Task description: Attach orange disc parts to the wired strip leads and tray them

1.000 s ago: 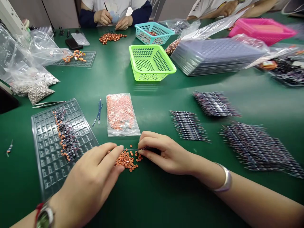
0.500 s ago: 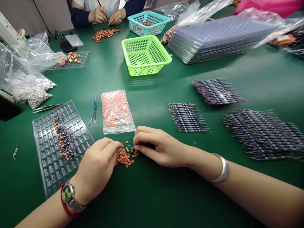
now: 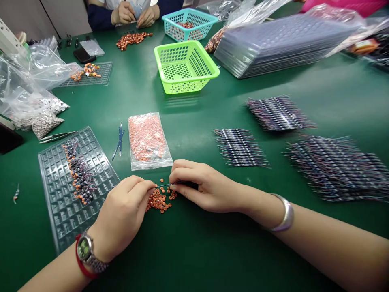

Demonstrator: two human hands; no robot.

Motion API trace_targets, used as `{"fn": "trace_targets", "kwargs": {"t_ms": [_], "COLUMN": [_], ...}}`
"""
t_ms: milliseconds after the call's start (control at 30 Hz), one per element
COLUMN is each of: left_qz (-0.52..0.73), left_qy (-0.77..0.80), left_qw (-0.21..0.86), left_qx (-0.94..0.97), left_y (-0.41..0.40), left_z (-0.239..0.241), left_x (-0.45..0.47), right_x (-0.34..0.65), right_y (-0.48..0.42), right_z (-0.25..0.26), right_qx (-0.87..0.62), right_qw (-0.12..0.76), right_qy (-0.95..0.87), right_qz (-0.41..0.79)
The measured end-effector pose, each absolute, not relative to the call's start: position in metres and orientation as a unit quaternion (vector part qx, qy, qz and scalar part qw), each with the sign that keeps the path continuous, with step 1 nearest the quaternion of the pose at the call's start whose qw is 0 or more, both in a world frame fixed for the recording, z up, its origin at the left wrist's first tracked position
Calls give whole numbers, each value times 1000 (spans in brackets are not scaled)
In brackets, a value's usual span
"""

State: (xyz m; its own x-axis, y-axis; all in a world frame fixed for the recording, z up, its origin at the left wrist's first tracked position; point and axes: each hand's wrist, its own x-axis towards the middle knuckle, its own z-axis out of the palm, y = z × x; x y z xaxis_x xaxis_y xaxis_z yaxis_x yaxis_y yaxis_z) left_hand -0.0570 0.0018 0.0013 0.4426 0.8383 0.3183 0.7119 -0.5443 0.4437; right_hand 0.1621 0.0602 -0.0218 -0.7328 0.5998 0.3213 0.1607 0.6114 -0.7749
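My left hand point(image 3: 123, 213), fingers pinched, has a small orange round piece point(image 3: 156, 185) at its fingertips. My right hand point(image 3: 199, 184) is closed in a pinch on a thin dark wire point(image 3: 164, 185), which spans the short gap to the left fingertips. Most of what the right fingers hold is hidden. Just below the wire lies a loose pile of small orange round pieces point(image 3: 159, 201), partly behind my left hand. Beyond them lies a clear zip bag point(image 3: 147, 136) full of similar orange pieces.
To the left are a clear compartment tray point(image 3: 62, 209) bearing wired parts, and tweezers point(image 3: 57, 137). Rows of wired strips point(image 3: 241, 148) lie on the right. A green basket point(image 3: 187, 87), a blue basket point(image 3: 190, 16) and stacked plastic trays point(image 3: 282, 48) stand farther back. A co-worker's hands point(image 3: 136, 15) are across the table.
The view has shifted slightly, so everything sits a little higher and farther left. Both hands keep nearly the same pose, with the wire still between them.
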Motion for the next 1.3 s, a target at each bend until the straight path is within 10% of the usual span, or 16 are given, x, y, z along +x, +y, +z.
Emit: {"fn": "trace_targets", "kwargs": {"t_ms": [1300], "left_qz": [213], "left_qy": [465], "left_qw": [110], "left_qx": [853], "left_y": [5], "left_z": [-2], "left_x": [-48], "right_x": [158], "right_y": [55], "right_z": [-24], "right_qx": [-213], "right_qw": [316], "right_qy": [-860], "right_qz": [338]}}
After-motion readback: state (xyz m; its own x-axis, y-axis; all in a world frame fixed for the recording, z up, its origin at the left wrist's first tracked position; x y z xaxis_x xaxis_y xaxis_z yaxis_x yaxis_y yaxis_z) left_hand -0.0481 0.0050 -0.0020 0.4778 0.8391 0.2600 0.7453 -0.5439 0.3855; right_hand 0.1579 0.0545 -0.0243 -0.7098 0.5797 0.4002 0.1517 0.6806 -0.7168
